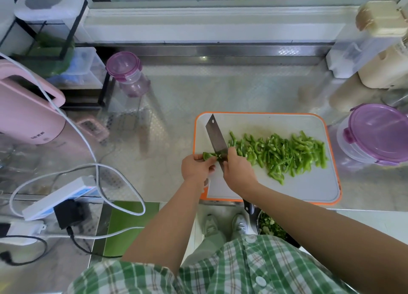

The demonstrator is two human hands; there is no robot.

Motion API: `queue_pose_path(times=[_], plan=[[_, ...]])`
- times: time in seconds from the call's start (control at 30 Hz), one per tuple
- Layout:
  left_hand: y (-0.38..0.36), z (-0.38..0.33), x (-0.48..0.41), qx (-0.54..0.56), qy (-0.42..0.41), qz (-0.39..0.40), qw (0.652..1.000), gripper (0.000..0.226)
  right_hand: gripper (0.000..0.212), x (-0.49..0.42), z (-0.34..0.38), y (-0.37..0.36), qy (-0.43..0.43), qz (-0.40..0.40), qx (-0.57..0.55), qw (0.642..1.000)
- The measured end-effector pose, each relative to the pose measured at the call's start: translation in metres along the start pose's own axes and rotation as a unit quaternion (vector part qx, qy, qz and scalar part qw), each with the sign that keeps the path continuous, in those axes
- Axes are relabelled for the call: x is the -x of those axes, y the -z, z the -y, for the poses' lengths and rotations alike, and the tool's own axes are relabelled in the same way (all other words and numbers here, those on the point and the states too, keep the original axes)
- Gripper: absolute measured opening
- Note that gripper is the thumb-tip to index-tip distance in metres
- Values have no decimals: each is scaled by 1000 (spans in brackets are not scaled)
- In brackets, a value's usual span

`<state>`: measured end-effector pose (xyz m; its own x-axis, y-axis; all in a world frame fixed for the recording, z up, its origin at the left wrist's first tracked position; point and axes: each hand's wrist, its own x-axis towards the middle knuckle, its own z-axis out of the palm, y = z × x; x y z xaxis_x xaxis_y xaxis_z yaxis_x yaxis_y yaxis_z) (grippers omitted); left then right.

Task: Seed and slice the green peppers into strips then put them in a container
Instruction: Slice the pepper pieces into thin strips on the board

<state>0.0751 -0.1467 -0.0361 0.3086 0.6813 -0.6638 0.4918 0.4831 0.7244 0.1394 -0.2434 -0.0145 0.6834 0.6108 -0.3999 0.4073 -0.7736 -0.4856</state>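
My left hand (197, 166): pinches a short, glossy green pepper piece (208, 156), lying left-right at the cutting board (309, 190)'s left edge, centre frame.
My right hand (238, 171): wrapped round the knife (215, 137), blade pointing upper left.
Cut strips (284, 153): bright green heap, right of blade.

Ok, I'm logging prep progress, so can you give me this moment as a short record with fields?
cutting board: orange-rimmed, on the steel counter
left hand: holds pepper piece at the cutting board's left edge
right hand: grips knife, blade on that piece
cut strips: heaped right of the blade
container: purple lid on, right of the cutting board
stage: slicing under way, strips not yet in the container
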Motion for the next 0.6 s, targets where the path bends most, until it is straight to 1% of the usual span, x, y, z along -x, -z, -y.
queue_pose_path(times=[0.13,0.2,0.27,0.37,0.43,0.47,0.53,0.57,0.6], plan=[[5,-2,-4,-26,-15,28,999,16,11,-4,3,-6,-16,-8,25,1000],[6,-2,-6,-32,-26,28,999,24,15,-6,1,-7,-13,-9,35,999],[7,-4,-6,-28,-38,26,999,27,20,-9,-1,-7,-8,-9,43,999],[11,-7,-8,-42,-53,11,998,28,18,-11,-3,-3,6,-13,11,1000],[13,-11,-9,-79,-75,7,994,31,15,-12,-8,4,24,-33,-30,999],[13,-13,-10,-128,-97,-1,987,35,14,-11,-11,9,33,-49,-50,997],[11,-16,-9,-259,-157,-53,952,47,10,-10,-18,19,36,-79,-87,992],[9,-16,-6,-299,-186,-86,932,50,10,-10,-21,24,36,-88,-95,991],[7,-18,-3,-325,-211,-111,915,48,10,-10,-25,28,36,-92,-96,990]])
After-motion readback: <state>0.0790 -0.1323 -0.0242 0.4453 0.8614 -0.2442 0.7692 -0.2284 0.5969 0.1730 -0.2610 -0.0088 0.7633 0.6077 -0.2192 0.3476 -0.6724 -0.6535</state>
